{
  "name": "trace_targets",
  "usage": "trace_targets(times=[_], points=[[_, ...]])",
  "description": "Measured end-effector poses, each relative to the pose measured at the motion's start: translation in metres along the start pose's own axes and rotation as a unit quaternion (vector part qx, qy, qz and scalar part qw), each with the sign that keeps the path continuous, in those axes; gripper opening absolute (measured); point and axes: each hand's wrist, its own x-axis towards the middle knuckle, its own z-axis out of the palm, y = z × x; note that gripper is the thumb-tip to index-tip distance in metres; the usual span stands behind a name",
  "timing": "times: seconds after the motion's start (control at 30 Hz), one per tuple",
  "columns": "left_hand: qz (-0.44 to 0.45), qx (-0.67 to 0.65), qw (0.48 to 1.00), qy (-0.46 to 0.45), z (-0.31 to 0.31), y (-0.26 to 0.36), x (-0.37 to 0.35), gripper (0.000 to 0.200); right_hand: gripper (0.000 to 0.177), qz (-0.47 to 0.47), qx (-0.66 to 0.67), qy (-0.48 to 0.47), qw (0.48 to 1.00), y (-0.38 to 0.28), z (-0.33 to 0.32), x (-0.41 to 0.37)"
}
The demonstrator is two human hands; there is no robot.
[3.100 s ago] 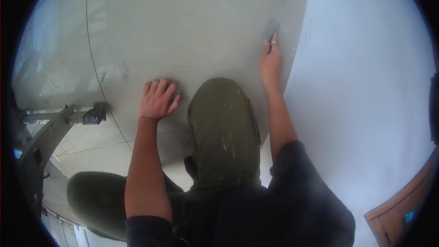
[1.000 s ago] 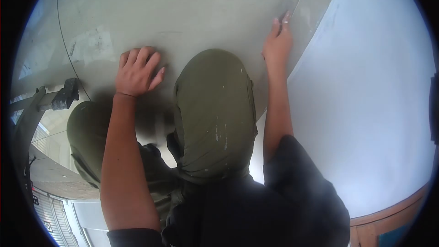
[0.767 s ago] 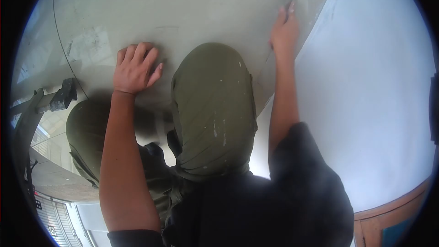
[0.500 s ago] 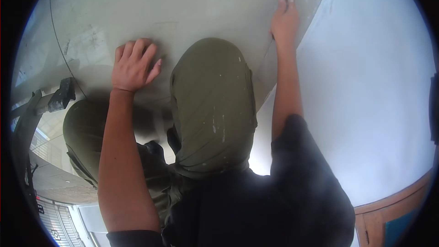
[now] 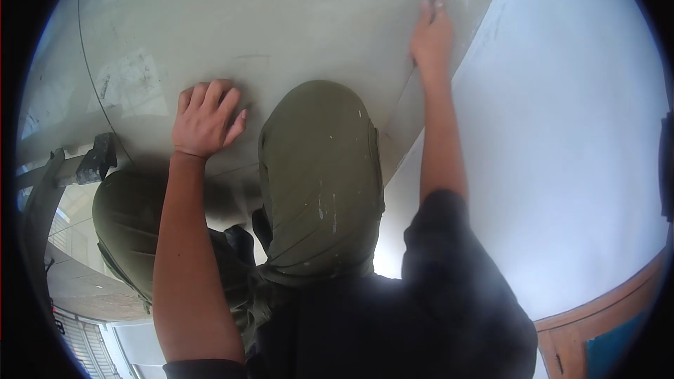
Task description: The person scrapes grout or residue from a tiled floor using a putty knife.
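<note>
My left hand (image 5: 206,118) rests on the grey tiled floor (image 5: 295,21), with its fingers bent and the thumb held apart; nothing shows in it. Farther out on the right, my right hand (image 5: 431,36) reaches along the floor close to the foot of the white wall (image 5: 562,119). Its fingers are closed round something dark at their tips, blurred and mostly covered, so its kind cannot be made out. A thin tile joint (image 5: 401,91) runs up to that hand. Between my arms is my knee in paint-specked olive trousers (image 5: 319,175).
A metal frame with a black end cap (image 5: 97,159) stands at the left, near my other knee (image 5: 130,217). Pale smears (image 5: 130,77) mark the tile beyond it. At lower right is a brown wooden frame with a blue panel (image 5: 614,344).
The view has tilted, so floor, left hand and knees sit lower in the picture. My right hand appears slightly lower and farther left, still closed; the left keeps its place on the floor.
</note>
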Motion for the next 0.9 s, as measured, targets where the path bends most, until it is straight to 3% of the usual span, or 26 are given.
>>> trace_targets(times=[0.03, 0.1, 0.17, 0.23, 0.27, 0.33, 0.47, 0.57, 0.63, 0.67, 0.77, 0.83, 0.9], points=[[0.002, 0.0, 1.0, -0.003, 0.0, 0.002, -0.001, 0.032, 0.052, 0.082, 0.021, -0.037, 0.996, -0.014, -0.011, 0.01], [0.004, -0.001, 1.0, -0.007, -0.001, 0.004, -0.003, 0.031, 0.052, 0.083, 0.006, -0.041, 0.996, -0.022, -0.026, 0.006], [-0.003, 0.002, 1.0, 0.0, -0.001, 0.001, 0.001, 0.031, 0.052, 0.068, -0.008, -0.043, 0.997, -0.019, -0.031, -0.007], [-0.004, -0.023, 1.0, -0.019, -0.002, 0.002, -0.002, 0.031, 0.052, -0.037, -0.012, 0.035, 0.999, 0.013, -0.026, -0.05], [-0.008, -0.022, 1.0, -0.018, -0.001, 0.002, -0.003, 0.031, 0.052, -0.04, -0.011, 0.032, 0.999, 0.017, -0.023, -0.062], [-0.002, -0.024, 1.0, -0.016, -0.001, 0.001, -0.003, 0.031, 0.052, 0.039, -0.024, -0.029, 0.999, 0.015, -0.019, -0.079], [0.002, -0.02, 1.0, -0.003, -0.001, 0.003, -0.002, 0.031, 0.052, 0.139, -0.001, -0.078, 0.987, -0.012, -0.016, -0.03], [0.001, -0.024, 1.0, -0.001, -0.001, 0.004, -0.003, 0.03, 0.052, 0.131, 0.008, -0.062, 0.989, 0.0, -0.016, -0.045], [-0.005, -0.024, 1.0, -0.014, -0.001, 0.003, -0.002, 0.029, 0.052, -0.018, -0.044, 0.005, 0.999, 0.041, -0.011, -0.065], [-0.008, -0.02, 1.0, -0.013, -0.002, 0.002, -0.002, 0.029, 0.052, -0.022, -0.041, 0.003, 0.999, 0.039, -0.008, -0.055], [0.005, -0.018, 1.0, -0.005, -0.001, 0.003, -0.001, 0.029, 0.052, -0.002, -0.017, -0.013, 1.0, 0.025, -0.004, -0.034], [0.001, -0.015, 1.0, -0.003, -0.001, 0.004, 0.0, 0.029, 0.052, 0.136, 0.024, -0.067, 0.988, -0.022, -0.018, -0.028], [0.001, -0.013, 1.0, -0.004, -0.004, 0.005, -0.002, 0.029, 0.052, 0.129, 0.036, -0.05, 0.99, -0.016, -0.03, -0.055]])
